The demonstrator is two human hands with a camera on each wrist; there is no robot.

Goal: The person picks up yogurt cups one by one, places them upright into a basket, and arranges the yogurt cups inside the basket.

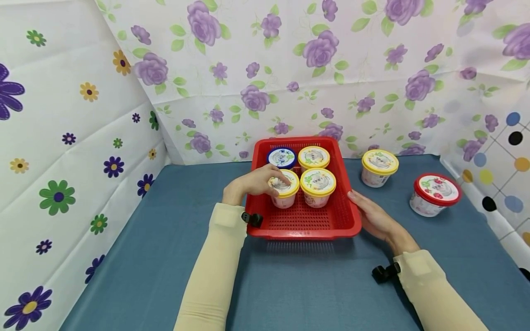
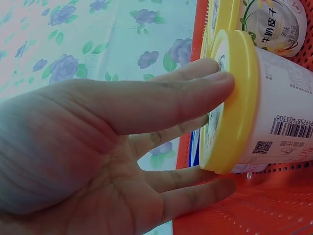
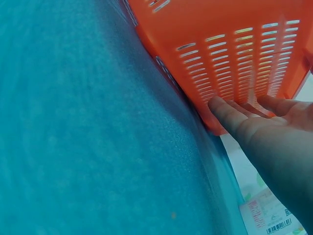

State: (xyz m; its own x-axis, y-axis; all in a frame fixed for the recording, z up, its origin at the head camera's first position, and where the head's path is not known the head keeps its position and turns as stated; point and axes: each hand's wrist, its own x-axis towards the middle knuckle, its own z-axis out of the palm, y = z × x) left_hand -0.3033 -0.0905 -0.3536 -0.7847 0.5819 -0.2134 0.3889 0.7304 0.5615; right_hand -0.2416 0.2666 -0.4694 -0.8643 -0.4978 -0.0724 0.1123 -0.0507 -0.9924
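- Loosely spread about the lid, the left hand has its thumb at the rim and fingertips over the top of the front-left yellow-lidded tub; whether it grips or merely touches, the pictures do not settle.
- That tub stands upright in the red basket, just beside the front-right yellow-lidded tub and in front of the blue-lidded tub.
- The right hand holds nothing in its grasp: its fingers, extended, rest against the basket's perforated side wall.
- Best keep that side contact light, enough to stop the basket sliding on the bench without tipping it.
- Any shift of the tub should come from thumb and fingers on opposite sides of the rim, since pressing one edge could tilt it or loosen the lid.
- Fingers should be opened clear of the rim before lifting away, lest they knock the neighbours.
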